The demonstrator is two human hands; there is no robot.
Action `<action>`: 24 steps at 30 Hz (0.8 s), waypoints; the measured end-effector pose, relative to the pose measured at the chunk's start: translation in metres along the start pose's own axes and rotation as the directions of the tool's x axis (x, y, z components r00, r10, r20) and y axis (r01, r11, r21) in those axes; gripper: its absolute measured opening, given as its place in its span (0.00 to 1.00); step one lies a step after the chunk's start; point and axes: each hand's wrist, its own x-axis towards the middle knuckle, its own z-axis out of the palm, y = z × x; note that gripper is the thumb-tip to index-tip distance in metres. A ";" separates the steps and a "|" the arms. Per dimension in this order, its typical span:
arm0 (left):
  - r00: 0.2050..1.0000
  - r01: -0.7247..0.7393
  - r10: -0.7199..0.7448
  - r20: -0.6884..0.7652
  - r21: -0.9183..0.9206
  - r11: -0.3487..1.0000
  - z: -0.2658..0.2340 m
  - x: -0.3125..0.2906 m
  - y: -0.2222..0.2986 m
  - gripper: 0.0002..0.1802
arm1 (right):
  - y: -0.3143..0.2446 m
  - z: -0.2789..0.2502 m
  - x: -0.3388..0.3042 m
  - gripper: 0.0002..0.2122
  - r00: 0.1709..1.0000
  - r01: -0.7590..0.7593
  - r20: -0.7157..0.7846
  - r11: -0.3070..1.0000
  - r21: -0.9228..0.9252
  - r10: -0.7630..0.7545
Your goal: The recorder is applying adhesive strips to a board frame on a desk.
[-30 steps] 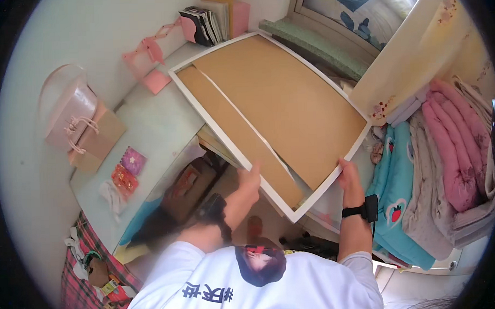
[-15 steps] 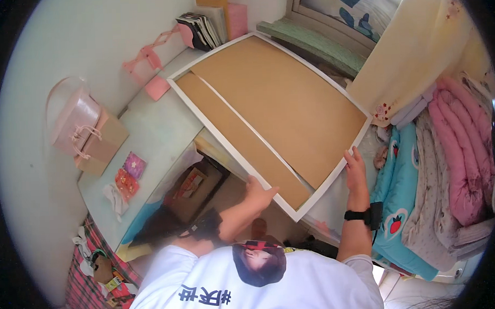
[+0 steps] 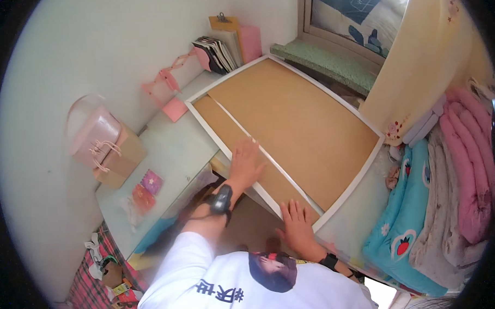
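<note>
Two hands (image 3: 246,161) shifted onto one panel (image 3: 301,133).

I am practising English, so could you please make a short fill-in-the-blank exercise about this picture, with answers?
The frame around the brown boards is ____ in colour.
Of the two boards, the left hand is over the ____ one.
In the picture, the curtain hangs to the ____ of the window.
Beside the red packet lies a ____ one.

Missing words: white; narrower; right; purple
</note>
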 end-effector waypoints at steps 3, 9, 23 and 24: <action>0.973 0.026 -0.051 0.226 0.112 0.993 0.001 0.015 0.001 0.42 | 0.006 0.007 0.000 0.34 1.000 0.011 0.014 1.000 0.019 -0.011; 0.905 0.061 -0.135 0.402 0.191 0.980 0.007 0.019 -0.003 0.46 | 0.004 0.004 0.008 0.34 0.999 -0.002 0.047 0.998 0.062 -0.001; 0.984 0.174 -0.177 0.031 0.087 0.981 0.014 0.120 -0.152 0.32 | 0.007 0.015 0.012 0.32 0.985 -0.157 0.095 0.982 0.105 0.147; 0.983 0.163 -0.172 0.067 0.124 0.979 0.016 0.130 -0.167 0.34 | 0.008 0.016 0.014 0.32 0.982 -0.167 0.106 0.981 0.099 0.157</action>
